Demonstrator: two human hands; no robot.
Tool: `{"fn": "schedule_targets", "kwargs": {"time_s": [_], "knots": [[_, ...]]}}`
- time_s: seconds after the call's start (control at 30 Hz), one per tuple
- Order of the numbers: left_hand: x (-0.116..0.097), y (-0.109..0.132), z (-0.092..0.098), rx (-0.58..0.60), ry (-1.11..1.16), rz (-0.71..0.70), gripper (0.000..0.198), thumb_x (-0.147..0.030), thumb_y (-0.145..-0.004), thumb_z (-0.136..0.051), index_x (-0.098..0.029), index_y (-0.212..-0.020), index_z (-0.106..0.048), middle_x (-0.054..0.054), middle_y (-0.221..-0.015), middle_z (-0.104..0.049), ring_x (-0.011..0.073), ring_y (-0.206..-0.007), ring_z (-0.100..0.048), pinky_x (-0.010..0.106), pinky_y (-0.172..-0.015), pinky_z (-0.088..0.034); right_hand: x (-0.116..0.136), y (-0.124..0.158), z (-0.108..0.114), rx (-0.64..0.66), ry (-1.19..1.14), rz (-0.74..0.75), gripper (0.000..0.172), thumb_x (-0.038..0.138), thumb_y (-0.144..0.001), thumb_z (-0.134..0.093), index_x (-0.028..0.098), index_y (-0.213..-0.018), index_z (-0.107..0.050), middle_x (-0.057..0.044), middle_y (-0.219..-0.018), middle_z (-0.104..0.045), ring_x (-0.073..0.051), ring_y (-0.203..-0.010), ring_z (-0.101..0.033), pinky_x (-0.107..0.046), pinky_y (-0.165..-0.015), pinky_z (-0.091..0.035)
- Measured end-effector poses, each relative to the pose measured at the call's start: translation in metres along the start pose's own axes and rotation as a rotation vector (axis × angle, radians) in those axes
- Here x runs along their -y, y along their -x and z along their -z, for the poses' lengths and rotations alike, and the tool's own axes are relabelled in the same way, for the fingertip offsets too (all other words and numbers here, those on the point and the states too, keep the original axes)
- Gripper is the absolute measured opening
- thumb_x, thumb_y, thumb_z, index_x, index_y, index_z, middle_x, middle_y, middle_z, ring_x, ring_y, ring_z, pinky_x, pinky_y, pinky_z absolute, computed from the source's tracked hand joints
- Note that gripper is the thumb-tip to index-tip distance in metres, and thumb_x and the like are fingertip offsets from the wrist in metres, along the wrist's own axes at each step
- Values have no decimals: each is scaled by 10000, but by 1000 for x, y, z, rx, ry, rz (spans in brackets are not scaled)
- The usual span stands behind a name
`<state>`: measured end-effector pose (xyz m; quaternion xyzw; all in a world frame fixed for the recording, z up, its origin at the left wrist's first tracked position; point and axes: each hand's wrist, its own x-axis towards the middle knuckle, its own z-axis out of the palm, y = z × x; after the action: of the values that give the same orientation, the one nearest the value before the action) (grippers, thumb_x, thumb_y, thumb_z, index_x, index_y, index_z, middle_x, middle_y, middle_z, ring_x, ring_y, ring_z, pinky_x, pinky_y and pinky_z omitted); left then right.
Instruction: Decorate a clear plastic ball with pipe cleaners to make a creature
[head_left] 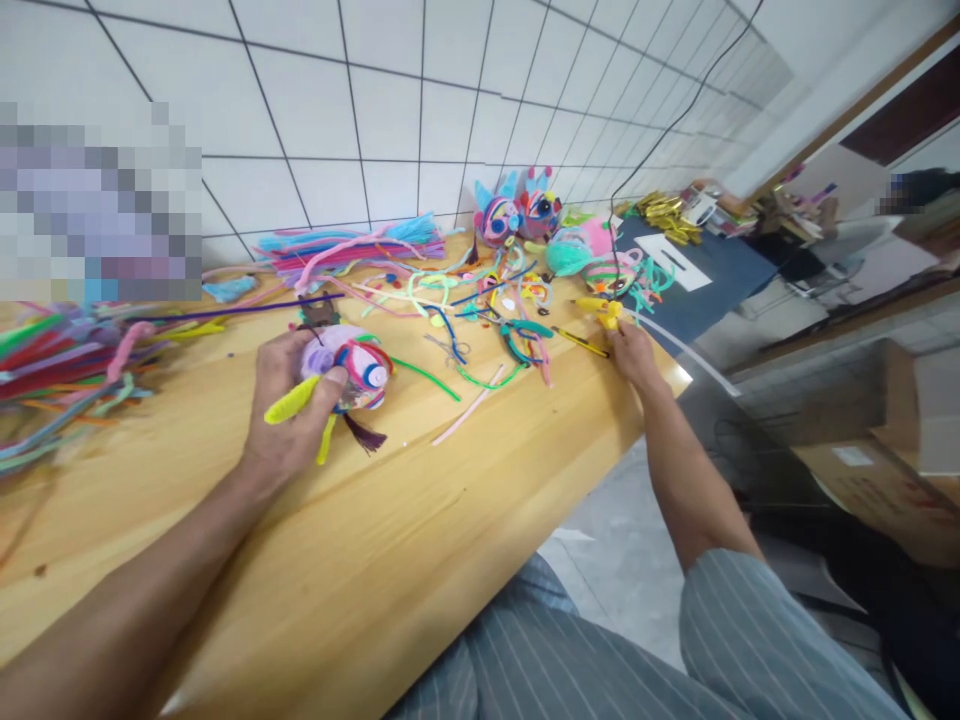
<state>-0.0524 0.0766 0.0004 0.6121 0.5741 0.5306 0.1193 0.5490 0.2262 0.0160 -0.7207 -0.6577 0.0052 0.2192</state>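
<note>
Over the left half of the surface (450,500), holds a toy (356,365) in the left hand (285,415), closed around its near left side, with the thumb laid across the front beside a white-and-blue eye (374,375). Just by the thumb, shows a yellow stem (292,400) sticking out, and below the toy, a dark tassel (365,433); cannot tell whether it touches the wood.

Near the right end, grips a yellow glue gun (606,312) in the right hand (634,350), well apart from the toy, nose to the left, with a dark cord (618,180) coming down behind.

Between the hands, scattered flat: a green stem (427,378), a pink stem (469,406), small scissors (451,349), and a yellow-and-black stick (581,342) just left of the right hand.

Against the tiled wall (390,110), side by side: two eared toys (496,220), left of a teal-and-pink toy (570,250). Farther left along the wall, a stem bundle (367,245). At the left edge, a stem pile (60,370). Beyond the glue gun, a white card (675,262) on a dark mat (720,285), near gold strips (670,215).
</note>
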Motion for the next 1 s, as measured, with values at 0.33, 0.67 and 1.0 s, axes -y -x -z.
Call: {"fn": "schedule_targets", "kwargs": {"time_s": [0.33, 0.67, 1.0], "knots": [[-3, 3, 3, 48, -55, -143, 508, -405, -1031, -684, -238, -1499, -573, 135, -1442, -641, 337, -1402, -638, 564, -1254, -537, -5, 18, -14, -189, -42, 25, 460, 469, -946, -628, 215, -1305, -764, -214, -1288, -811, -423, -1279, -735, -688, -1179, -553], [15, 3, 4, 84, -71, -127, 574, -446, -1019, -690, -247, -1536, -538, 138, -1493, -611, 347, -1428, -621, 587, -1278, -512, 4, -3, -3, 3, 4, 163, 304, 394, -932, -669, 235, -1122, -845, -156, -1141, -863, -365, -1127, -752, -513, -1075, -593], [19, 0, 5, 94, -44, -84, 612, -477, -971, -720, -252, -1517, -559, 143, -1496, -632, 375, -1443, -622, 619, -1301, -488, 5, -5, 1, -5, 43, 24, 411, 423, -1068, -426, 195, -1196, -742, -221, -1171, -823, -374, -1072, -733, -491, -949, -574]]}}
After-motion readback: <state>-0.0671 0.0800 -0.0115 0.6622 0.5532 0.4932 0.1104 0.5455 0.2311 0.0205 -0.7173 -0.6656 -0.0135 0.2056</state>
